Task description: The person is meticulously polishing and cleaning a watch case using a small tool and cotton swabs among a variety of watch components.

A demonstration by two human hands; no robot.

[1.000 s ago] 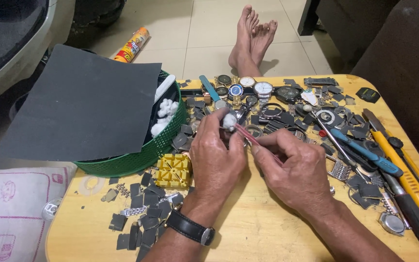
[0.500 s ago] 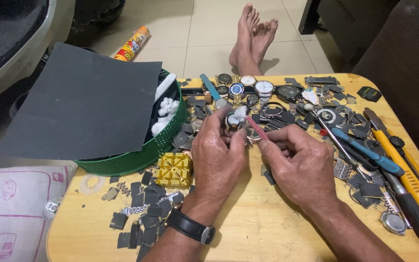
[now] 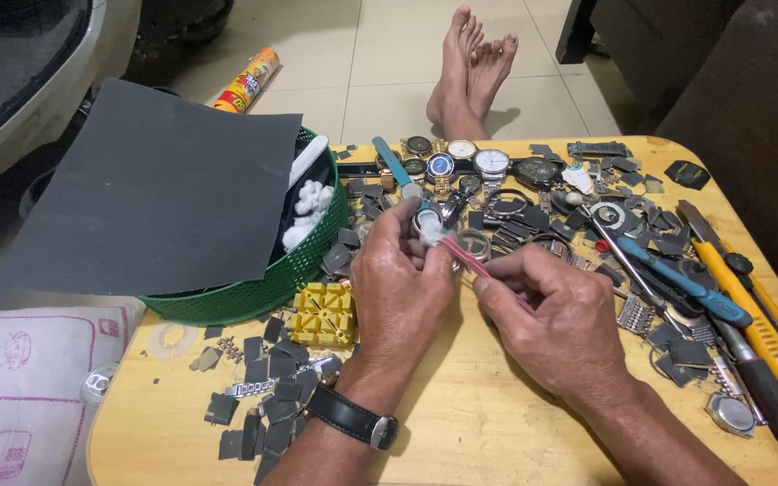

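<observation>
My left hand (image 3: 400, 286) grips a small round metal watch case (image 3: 426, 222) with a bit of white cotton on it, held above the wooden table (image 3: 479, 423). My right hand (image 3: 558, 317) pinches a thin pink stick (image 3: 466, 256) whose tip touches the case. Both hands are close together at the table's middle. A black wristwatch (image 3: 353, 419) is on my left wrist.
A green basket (image 3: 267, 277) holds cotton pieces and a dark sandpaper sheet (image 3: 150, 193). A yellow plastic block (image 3: 324, 315) lies by it. Watches (image 3: 490, 163), several dark band links (image 3: 272, 396) and tools with blue (image 3: 682, 281) and yellow (image 3: 749, 319) handles crowd the table. Bare feet (image 3: 470, 67) rest beyond it.
My hands have stayed almost in place; the pink stick has shifted a little against the watch case.
</observation>
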